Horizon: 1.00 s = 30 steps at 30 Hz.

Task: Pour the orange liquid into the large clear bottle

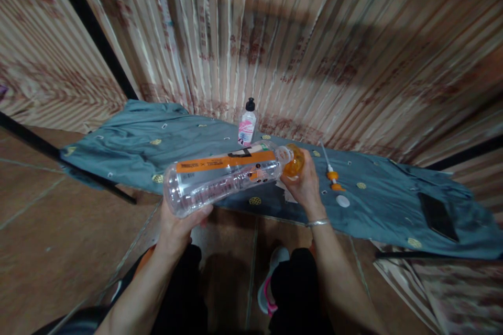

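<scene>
A large clear plastic bottle [220,175] with an orange label is held nearly level, base to the left and neck to the right. My left hand [178,225] grips it from below near its base. My right hand [304,183] is closed round a small amber see-through bottle [295,161], seen end-on. The large bottle's neck meets the amber bottle's mouth; whether liquid passes between them cannot be made out. On the cloth to the right lie an orange pump top [333,178] with a pale tube and a round white disc [343,201].
A blue-green patterned cloth [208,133] covers the narrow table. Behind the large bottle stands a small clear bottle [246,125] with a black cap. A dark phone [438,217] lies at the right. Pleated curtain [251,36] hangs behind, with black poles [94,26] beside it.
</scene>
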### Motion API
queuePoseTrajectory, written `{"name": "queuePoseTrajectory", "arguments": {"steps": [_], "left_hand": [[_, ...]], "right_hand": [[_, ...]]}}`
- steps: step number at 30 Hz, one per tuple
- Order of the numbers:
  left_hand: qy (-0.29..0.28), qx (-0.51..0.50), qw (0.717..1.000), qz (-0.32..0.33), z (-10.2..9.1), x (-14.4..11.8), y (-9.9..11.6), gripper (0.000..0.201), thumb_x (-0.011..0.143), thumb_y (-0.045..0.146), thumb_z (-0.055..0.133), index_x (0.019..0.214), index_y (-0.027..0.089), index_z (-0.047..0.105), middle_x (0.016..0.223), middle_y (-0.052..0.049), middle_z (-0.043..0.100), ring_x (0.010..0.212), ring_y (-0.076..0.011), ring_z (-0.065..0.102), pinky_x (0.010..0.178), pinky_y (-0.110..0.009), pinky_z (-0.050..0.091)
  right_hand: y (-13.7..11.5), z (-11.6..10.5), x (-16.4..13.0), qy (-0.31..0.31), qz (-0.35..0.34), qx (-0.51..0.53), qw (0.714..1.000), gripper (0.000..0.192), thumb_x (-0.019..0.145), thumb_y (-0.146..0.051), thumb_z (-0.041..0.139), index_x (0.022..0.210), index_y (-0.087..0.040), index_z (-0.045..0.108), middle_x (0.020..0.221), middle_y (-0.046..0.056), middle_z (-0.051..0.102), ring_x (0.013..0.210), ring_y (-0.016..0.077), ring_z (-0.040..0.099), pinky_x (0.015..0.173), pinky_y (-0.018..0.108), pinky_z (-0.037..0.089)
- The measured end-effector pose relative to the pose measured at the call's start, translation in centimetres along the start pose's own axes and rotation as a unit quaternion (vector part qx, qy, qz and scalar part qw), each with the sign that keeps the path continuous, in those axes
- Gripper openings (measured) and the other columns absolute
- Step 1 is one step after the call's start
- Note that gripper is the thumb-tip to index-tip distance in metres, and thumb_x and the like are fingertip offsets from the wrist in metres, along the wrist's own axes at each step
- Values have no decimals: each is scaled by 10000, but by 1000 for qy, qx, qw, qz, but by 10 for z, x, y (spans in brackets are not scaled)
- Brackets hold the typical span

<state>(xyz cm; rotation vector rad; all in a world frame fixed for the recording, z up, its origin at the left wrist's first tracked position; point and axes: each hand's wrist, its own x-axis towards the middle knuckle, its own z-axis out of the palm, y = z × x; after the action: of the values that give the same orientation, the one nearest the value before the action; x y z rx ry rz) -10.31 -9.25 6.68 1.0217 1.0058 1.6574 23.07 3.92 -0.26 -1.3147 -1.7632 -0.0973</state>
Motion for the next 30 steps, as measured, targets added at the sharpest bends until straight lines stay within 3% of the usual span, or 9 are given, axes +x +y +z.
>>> {"name": "queuePoseTrajectory", "arguments": {"steps": [8, 16, 30], "left_hand": [[-21, 28, 999, 5, -5, -1, -2, 479, 787, 427, 1041, 1046, 268, 671, 703, 65, 695, 500, -159, 596, 483, -299, 483], [2, 31, 1000, 2, 0, -2, 2, 477, 786, 453, 1038, 1024, 255, 675, 731, 48, 690, 514, -141, 581, 459, -275, 466], [-18, 26, 999, 14, -2, 1, -2, 480, 806, 403, 1033, 1047, 249, 648, 712, 63, 703, 495, -134, 595, 448, -247, 458]], "right_hand": [[2, -1, 1, -5, -7, 4, 1000, 901, 885, -364, 883, 1669, -203, 471, 1614, 223, 679, 1552, 409, 657, 1323, 683, 559], [-1, -3, 2, -14, -3, 10, 1000, 880, 887, -343, 877, 1661, -208, 481, 1602, 215, 680, 1540, 401, 657, 1328, 676, 550], [2, -2, 2, -3, -12, 11, 1000, 892, 879, -343, 886, 1663, -221, 478, 1602, 210, 688, 1531, 400, 673, 1315, 667, 568]]}}
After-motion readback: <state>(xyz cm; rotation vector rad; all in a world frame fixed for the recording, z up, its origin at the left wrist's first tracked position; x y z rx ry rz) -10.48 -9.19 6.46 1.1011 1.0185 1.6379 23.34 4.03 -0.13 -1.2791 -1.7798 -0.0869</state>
